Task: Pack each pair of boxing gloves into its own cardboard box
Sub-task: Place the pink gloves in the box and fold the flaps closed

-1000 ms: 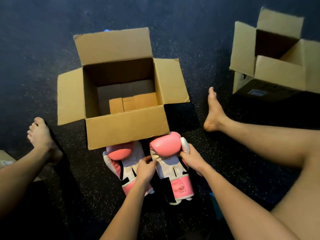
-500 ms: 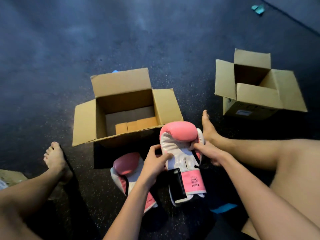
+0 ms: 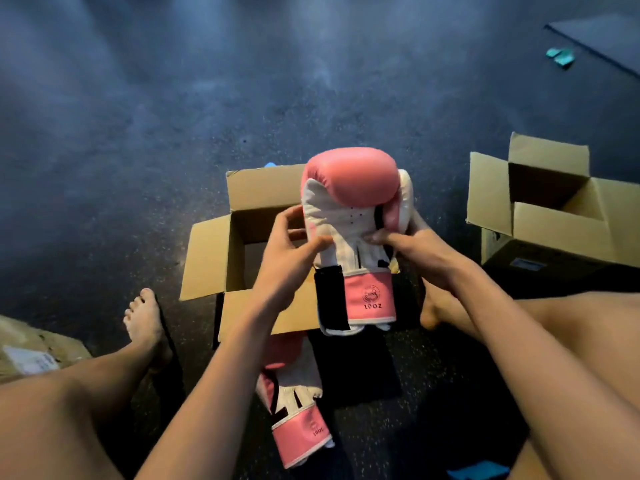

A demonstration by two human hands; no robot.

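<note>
A pink-and-white boxing glove (image 3: 349,188) is held upright in the air over the open cardboard box (image 3: 207,258), padded end up, white palm toward the camera, cuff marked 10 OZ at the bottom. The left grip (image 3: 291,251) clamps its left edge, thumb pressed on the white palm. The right grip (image 3: 415,251) clamps the thumb side, fingertips on the palm. The second pink glove (image 3: 298,410) lies on the dark speckled floor (image 3: 138,133) just in front of the box, between the person's legs. Another open cardboard box (image 3: 554,230) stands well apart to the right.
</note>
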